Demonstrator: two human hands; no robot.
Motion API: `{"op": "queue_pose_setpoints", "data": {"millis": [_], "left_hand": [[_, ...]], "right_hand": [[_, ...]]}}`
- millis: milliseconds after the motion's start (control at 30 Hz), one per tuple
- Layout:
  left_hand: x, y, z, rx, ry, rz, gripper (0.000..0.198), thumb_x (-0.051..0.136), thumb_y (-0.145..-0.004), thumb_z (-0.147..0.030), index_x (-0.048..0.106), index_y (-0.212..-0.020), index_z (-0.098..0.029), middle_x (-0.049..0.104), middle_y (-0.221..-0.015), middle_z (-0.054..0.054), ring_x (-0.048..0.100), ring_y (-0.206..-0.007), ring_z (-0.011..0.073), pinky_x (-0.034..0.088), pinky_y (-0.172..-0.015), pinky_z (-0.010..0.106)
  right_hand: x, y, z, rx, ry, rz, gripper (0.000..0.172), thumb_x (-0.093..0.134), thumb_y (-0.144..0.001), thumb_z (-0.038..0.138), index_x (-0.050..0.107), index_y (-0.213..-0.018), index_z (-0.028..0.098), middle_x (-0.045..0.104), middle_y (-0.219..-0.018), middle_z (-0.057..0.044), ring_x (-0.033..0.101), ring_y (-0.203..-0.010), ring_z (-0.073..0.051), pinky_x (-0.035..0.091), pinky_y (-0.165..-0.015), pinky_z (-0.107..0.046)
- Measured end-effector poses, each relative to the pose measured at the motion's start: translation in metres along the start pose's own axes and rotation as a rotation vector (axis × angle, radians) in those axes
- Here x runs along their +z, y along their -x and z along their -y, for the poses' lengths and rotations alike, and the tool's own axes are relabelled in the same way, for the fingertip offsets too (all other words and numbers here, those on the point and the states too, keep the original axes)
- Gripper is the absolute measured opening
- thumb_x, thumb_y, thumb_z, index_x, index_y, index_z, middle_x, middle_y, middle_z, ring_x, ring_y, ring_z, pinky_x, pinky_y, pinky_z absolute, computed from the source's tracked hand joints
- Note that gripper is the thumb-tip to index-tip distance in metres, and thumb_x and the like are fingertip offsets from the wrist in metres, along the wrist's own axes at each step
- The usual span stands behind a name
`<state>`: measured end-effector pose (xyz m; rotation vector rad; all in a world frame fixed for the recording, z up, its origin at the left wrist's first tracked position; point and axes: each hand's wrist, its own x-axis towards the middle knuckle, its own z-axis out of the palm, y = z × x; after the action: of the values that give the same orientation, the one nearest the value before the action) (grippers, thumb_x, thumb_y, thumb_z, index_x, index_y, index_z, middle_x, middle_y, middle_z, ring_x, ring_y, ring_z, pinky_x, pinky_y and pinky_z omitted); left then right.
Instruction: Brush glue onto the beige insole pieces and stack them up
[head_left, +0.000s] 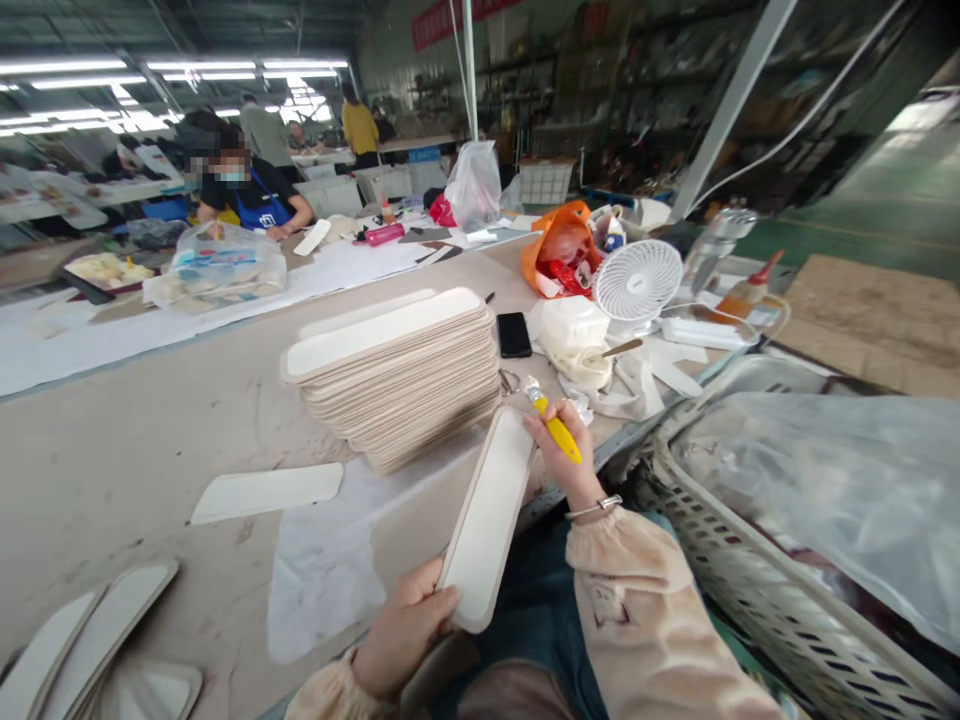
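My left hand (409, 625) grips the lower end of a long white panel (489, 525) with rounded corners, thumb on top. At the panel's upper end, my right hand (562, 450) holds a yellow-handled brush (561, 436), its head pointing up and away; the fingertips are at the panel's edge. Just beyond stands a tall stack of similar panels (397, 385). A single panel (268, 492) lies on the table left of the stack. More panels (101, 640) are fanned out at the lower left.
The table (150, 430) carries a white sheet (322, 570), a black phone (514, 335), a white fan (639, 282), an orange bag (562, 245) and a white bundle (577, 335). A plastic basket (757, 560) stands at the right. A masked person (259, 195) sits across the table.
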<state>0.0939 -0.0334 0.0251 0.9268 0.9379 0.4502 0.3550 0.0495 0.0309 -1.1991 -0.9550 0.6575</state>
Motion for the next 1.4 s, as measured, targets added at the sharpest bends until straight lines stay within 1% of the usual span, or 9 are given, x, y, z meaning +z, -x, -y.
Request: {"op": "queue_pose_setpoints", "data": {"millis": [233,433,567,733,867,967,1200,1300,1400], "left_hand": [[0.004,0.006,0.0,0.009,0.258,0.153,0.046,0.073,-0.071,-0.041,0.067,-0.107,-0.012,0.064,-0.071,0.005,0.055,-0.062,0.0135,0.041,-0.06,0.024],[0.0,0.017,-0.016,0.033,0.195,0.161,0.054,0.073,-0.069,-0.049,0.065,-0.108,-0.012,0.065,-0.07,0.005,0.058,-0.063,0.0157,0.041,-0.055,0.023],[-0.012,0.04,-0.076,0.145,-0.127,0.003,0.046,0.067,-0.076,-0.048,0.059,-0.108,-0.016,0.068,-0.08,0.004,0.062,-0.066,0.0171,0.047,-0.058,0.026],[-0.045,0.06,-0.189,0.449,-0.57,-0.461,0.032,0.059,-0.08,-0.047,0.054,-0.091,-0.017,0.06,-0.058,-0.003,0.056,-0.052,0.013,0.045,-0.052,0.023],[-0.073,0.041,-0.258,0.598,-0.726,-0.6,0.039,0.059,-0.077,-0.046,0.053,-0.103,-0.018,0.056,-0.056,-0.006,0.052,-0.049,0.0122,0.04,-0.046,0.021],[-0.09,0.017,-0.285,0.617,-0.863,-0.634,0.037,0.056,-0.076,-0.043,0.055,-0.103,-0.017,0.054,-0.054,-0.006,0.05,-0.049,0.0123,0.038,-0.048,0.022],[-0.11,-0.013,-0.291,0.545,-1.337,-0.795,0.035,0.049,-0.081,-0.039,0.064,-0.102,-0.016,0.065,-0.066,0.001,0.059,-0.064,0.0169,0.041,-0.061,0.026],[-0.11,-0.006,-0.278,0.548,-1.483,-0.903,0.047,0.041,-0.088,-0.045,0.064,-0.111,-0.011,0.067,-0.079,0.004,0.063,-0.08,0.0186,0.042,-0.075,0.028],[-0.104,0.007,-0.247,0.711,-1.429,-1.032,0.054,0.036,-0.092,-0.047,0.058,-0.118,-0.005,0.065,-0.096,0.007,0.062,-0.091,0.0185,0.043,-0.086,0.031]], "right_hand": [[0.001,0.003,0.001,0.003,-0.08,-0.019,0.033,0.07,-0.076,0.041,0.042,-0.082,0.025,0.049,-0.067,0.006,0.044,-0.055,-0.011,0.037,-0.053,-0.024],[0.005,0.005,0.03,-0.024,-0.165,-0.048,0.033,0.073,-0.075,0.033,0.041,-0.082,0.024,0.053,-0.07,0.005,0.048,-0.058,-0.011,0.039,-0.055,-0.025],[0.016,-0.015,0.075,-0.144,-0.079,-0.131,0.034,0.074,-0.073,0.034,0.043,-0.08,0.024,0.055,-0.069,0.004,0.049,-0.057,-0.012,0.039,-0.053,-0.025],[0.05,-0.071,0.128,-0.313,0.136,-0.137,0.032,0.071,-0.074,0.041,0.044,-0.079,0.024,0.051,-0.064,0.006,0.046,-0.051,-0.011,0.038,-0.05,-0.025],[0.077,-0.111,0.136,-0.434,0.235,-0.099,0.03,0.066,-0.074,0.044,0.045,-0.079,0.023,0.049,-0.065,0.006,0.046,-0.054,-0.011,0.04,-0.054,-0.024],[0.088,-0.127,0.128,-0.461,0.376,-0.101,0.027,0.062,-0.076,0.044,0.046,-0.079,0.023,0.05,-0.062,0.006,0.046,-0.054,-0.012,0.039,-0.056,-0.025],[0.088,-0.132,0.11,-0.462,0.682,-0.066,0.025,0.061,-0.077,0.046,0.05,-0.082,0.023,0.057,-0.066,0.001,0.053,-0.062,-0.018,0.041,-0.066,-0.031],[0.076,-0.125,0.109,-0.472,0.745,-0.09,0.032,0.062,-0.078,0.051,0.053,-0.089,0.022,0.059,-0.07,-0.001,0.055,-0.064,-0.019,0.042,-0.068,-0.032],[0.057,-0.111,0.108,-0.504,0.705,-0.134,0.038,0.06,-0.081,0.055,0.055,-0.095,0.02,0.062,-0.078,-0.003,0.058,-0.071,-0.019,0.044,-0.073,-0.033]]}}
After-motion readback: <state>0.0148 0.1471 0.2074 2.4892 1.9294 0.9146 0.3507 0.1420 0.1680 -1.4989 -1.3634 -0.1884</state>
